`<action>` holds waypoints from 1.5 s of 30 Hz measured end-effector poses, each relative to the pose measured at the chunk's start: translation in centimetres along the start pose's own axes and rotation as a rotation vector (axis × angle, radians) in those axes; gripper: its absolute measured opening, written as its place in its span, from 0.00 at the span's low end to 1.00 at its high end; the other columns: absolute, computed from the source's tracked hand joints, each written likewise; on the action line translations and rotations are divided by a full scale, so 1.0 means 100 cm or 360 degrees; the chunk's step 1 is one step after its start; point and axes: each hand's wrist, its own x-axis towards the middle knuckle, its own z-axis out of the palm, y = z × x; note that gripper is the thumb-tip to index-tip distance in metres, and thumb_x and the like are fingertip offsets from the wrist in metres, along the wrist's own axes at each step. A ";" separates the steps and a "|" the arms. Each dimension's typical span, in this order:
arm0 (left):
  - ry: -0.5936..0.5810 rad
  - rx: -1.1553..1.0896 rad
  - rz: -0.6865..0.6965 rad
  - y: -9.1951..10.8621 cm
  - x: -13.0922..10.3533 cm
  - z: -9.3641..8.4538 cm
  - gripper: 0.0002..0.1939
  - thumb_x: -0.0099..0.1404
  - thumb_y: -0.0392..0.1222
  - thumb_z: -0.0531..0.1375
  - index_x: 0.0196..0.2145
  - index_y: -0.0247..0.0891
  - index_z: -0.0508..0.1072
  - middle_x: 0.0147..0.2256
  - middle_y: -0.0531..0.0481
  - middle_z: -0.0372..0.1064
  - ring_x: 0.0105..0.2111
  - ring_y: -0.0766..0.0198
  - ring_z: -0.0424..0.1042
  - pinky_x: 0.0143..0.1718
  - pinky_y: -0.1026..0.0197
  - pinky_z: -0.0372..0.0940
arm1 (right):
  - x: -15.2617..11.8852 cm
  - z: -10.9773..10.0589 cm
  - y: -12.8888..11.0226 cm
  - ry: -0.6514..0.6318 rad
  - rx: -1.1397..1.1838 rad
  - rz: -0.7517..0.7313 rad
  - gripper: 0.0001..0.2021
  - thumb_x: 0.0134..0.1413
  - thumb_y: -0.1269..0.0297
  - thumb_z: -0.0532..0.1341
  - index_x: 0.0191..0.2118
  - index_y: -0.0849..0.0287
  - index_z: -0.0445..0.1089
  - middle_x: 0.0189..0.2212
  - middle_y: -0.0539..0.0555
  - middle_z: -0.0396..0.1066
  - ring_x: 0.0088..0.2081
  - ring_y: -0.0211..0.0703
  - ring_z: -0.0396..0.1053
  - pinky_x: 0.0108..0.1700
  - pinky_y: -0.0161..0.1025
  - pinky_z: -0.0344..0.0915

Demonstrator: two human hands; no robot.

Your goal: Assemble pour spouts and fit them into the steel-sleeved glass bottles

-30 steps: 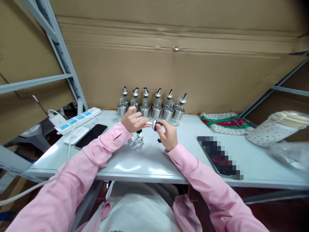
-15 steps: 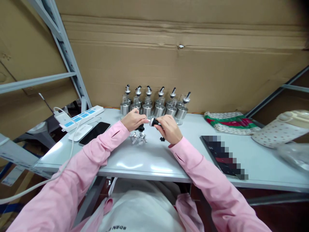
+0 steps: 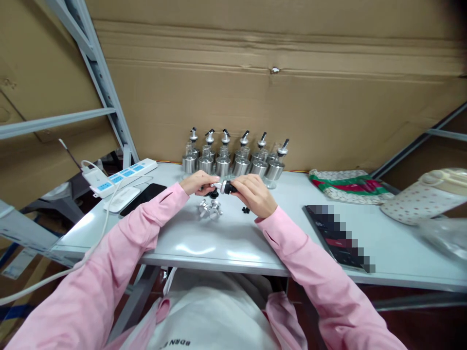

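Held by its black stopper end in my right hand [image 3: 254, 194] is a bottle pour spout [image 3: 223, 187], silver with a black base, lying sideways above the table. My left hand [image 3: 197, 183] pinches the spout's thin silver tip from the other side. Below my hands lies a small pile of silver spout parts [image 3: 210, 209]. Black stopper parts [image 3: 214, 194] lie just behind it, partly hidden by my left fingers. Some tiny black pieces [image 3: 245, 210] rest under my right hand. Behind stand several glass bottles with steel sleeves [image 3: 241, 166], some topped with spouts.
On the left of the table [image 3: 226, 238] are a power strip [image 3: 124, 177], a white charger pad [image 3: 122, 199] and a black phone [image 3: 144, 198]. To the right lie a dark flat package [image 3: 335, 236], a patterned cloth bag [image 3: 350, 186] and a dotted flask [image 3: 419, 201]. Cardboard [image 3: 292, 107] backs the table.
The spout has moved slightly left, its black base now showing toward my right fingers. My left hand has lowered a little and shifted left, with its fingers at the spout's tip.
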 end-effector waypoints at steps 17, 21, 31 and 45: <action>0.1364 -0.0648 0.0040 -0.079 0.008 -0.008 0.09 0.67 0.43 0.48 0.31 0.36 0.59 0.28 0.52 0.68 0.24 0.71 0.68 0.23 0.70 0.58 | 0.010 0.059 0.004 -0.0815 -0.0227 0.0904 0.19 0.48 0.80 0.52 0.47 0.67 0.67 0.36 0.63 0.70 0.37 0.47 0.68 0.38 0.38 0.61; 0.1395 -0.0724 -0.0006 -0.079 0.007 -0.006 0.10 0.69 0.45 0.44 0.35 0.39 0.60 0.37 0.49 0.70 0.34 0.69 0.70 0.29 0.69 0.61 | 0.010 0.058 -0.005 -0.0713 -0.0075 0.0970 0.22 0.47 0.81 0.51 0.50 0.65 0.63 0.41 0.62 0.67 0.36 0.45 0.68 0.39 0.38 0.61; 0.1256 -0.0906 -0.0176 -0.079 0.007 -0.002 0.12 0.69 0.47 0.44 0.34 0.39 0.60 0.29 0.48 0.73 0.32 0.65 0.74 0.44 0.58 0.62 | 0.011 0.052 -0.005 -0.0841 0.0045 0.1046 0.15 0.52 0.75 0.52 0.43 0.66 0.71 0.40 0.60 0.70 0.39 0.42 0.68 0.45 0.35 0.60; 0.1197 -0.0710 -0.0067 -0.083 0.008 -0.003 0.15 0.66 0.48 0.49 0.34 0.33 0.67 0.30 0.44 0.74 0.31 0.64 0.72 0.25 0.68 0.61 | 0.009 0.055 -0.002 -0.0912 0.0266 0.0958 0.20 0.53 0.73 0.52 0.52 0.69 0.64 0.46 0.63 0.70 0.47 0.47 0.69 0.51 0.40 0.61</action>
